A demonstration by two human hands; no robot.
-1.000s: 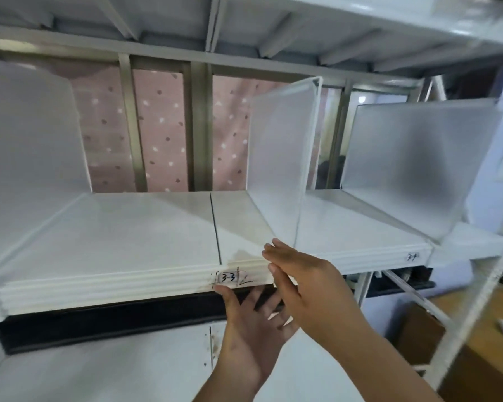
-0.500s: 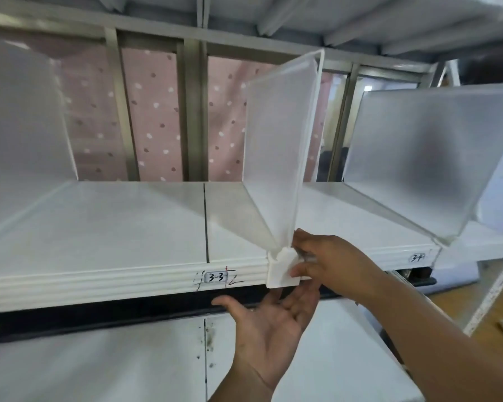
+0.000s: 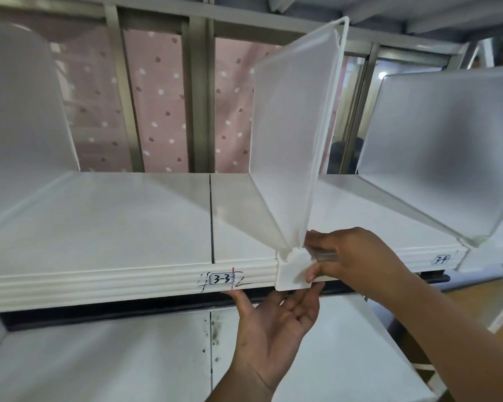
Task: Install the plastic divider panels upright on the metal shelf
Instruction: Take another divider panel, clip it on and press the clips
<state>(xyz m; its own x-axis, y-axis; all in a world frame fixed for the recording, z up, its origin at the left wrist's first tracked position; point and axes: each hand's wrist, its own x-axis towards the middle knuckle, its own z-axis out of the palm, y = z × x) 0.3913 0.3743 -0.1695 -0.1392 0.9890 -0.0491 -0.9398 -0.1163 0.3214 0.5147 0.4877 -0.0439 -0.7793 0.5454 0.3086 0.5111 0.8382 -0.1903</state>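
Observation:
A frosted plastic divider panel point(image 3: 288, 134) stands upright on the white metal shelf point(image 3: 99, 221), just right of the "3-3" label point(image 3: 222, 279). Its white front clip point(image 3: 292, 269) hooks over the shelf's front lip. My right hand point(image 3: 355, 256) pinches that clip from the right, thumb on its face and fingers behind the panel's foot. Palm up with fingers spread, my left hand point(image 3: 276, 317) sits under the lip, its fingertips touching the clip's underside. Two more dividers stand on the shelf: one at the far left point(image 3: 18, 117), one at the right point(image 3: 439, 146).
Another white shelf point(image 3: 99, 358) lies below, smudged near its centre seam. The shelf above point(image 3: 360, 13) hangs close over the panel's top edge. Metal uprights point(image 3: 198, 97) and a pink dotted curtain point(image 3: 157, 97) close the back. A "3-4" label point(image 3: 441, 259) marks the lip at the right.
The panel's front clip has come onto the shelf lip with my right hand gripping it. My left hand turned palm up beneath the clip. The view has closed in on the shelf.

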